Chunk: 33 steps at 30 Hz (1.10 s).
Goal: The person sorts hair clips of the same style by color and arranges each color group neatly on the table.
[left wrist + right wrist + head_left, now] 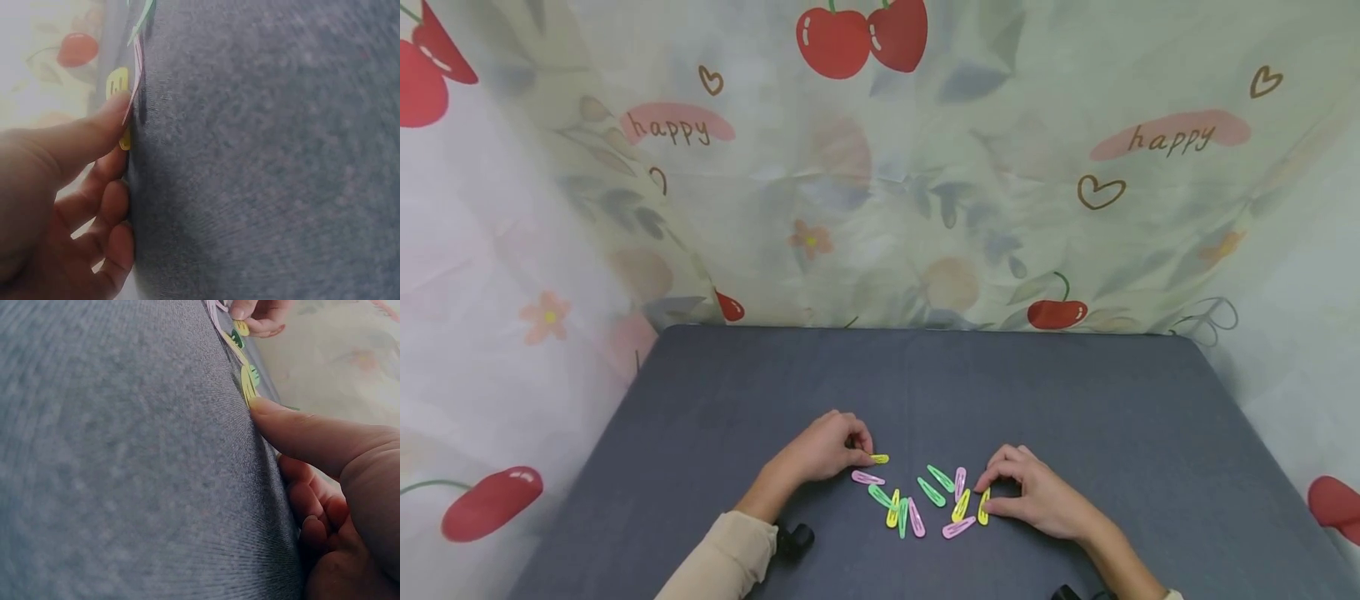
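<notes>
Several snap hair clips in pink, green and yellow lie scattered on the dark grey table. At the left of the group, my left hand pinches a yellow hair clip between thumb and fingers, close to the cloth. A pink hair clip lies just below that hand. Over on the right side, my right hand holds another yellow hair clip, its thumb and forefinger at the clip's edge. Beside this one are a second yellow clip and a pink clip.
Green clips and further pink ones lie between the hands. The dark grey table runs back to a printed curtain with cherries and hearts. Black wrist camera mounts sit low on both arms.
</notes>
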Each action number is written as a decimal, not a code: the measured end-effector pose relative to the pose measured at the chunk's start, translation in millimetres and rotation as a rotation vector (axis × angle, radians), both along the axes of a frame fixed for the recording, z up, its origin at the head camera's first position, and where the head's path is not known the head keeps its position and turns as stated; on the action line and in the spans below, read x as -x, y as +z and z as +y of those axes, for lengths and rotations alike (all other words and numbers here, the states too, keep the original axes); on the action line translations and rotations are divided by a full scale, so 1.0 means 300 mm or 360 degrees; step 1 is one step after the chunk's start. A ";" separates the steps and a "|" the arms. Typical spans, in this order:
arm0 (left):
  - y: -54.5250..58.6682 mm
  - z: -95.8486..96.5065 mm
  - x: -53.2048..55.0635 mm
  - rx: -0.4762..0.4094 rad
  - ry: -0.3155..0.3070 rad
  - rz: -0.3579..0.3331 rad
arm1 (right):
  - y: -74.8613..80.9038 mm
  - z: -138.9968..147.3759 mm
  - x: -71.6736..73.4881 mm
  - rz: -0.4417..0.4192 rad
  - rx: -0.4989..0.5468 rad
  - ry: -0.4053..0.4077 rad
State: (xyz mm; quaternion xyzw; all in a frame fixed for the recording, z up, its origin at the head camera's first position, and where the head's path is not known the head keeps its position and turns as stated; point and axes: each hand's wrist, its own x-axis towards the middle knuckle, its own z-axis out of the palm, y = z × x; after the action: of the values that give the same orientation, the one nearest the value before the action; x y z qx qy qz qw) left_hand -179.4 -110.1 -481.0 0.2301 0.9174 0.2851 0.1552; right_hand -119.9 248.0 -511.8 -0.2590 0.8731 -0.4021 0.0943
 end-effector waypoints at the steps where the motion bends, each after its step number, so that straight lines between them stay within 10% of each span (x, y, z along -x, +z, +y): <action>1: 0.002 -0.001 -0.001 -0.0006 0.0004 -0.0012 | -0.001 -0.001 0.000 0.0008 0.0000 0.0001; 7: 0.021 -0.006 0.005 -0.0141 0.0105 -0.0104 | -0.005 -0.001 -0.001 0.0022 -0.0001 0.0000; 22: 0.020 -0.011 0.056 -0.0257 0.0443 0.0077 | 0.003 0.003 -0.002 -0.0069 -0.0040 -0.0018; 33: 0.051 -0.007 0.169 -0.0451 0.0762 0.0040 | -0.002 -0.001 -0.004 0.0002 -0.0014 -0.0018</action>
State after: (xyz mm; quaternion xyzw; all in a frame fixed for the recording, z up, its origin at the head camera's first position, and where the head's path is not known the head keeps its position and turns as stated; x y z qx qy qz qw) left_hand -230.2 -112.1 -465.9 0.0297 0.8985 0.4363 0.0382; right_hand -118.8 247.7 -512.4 -0.2540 0.8763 -0.3987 0.0927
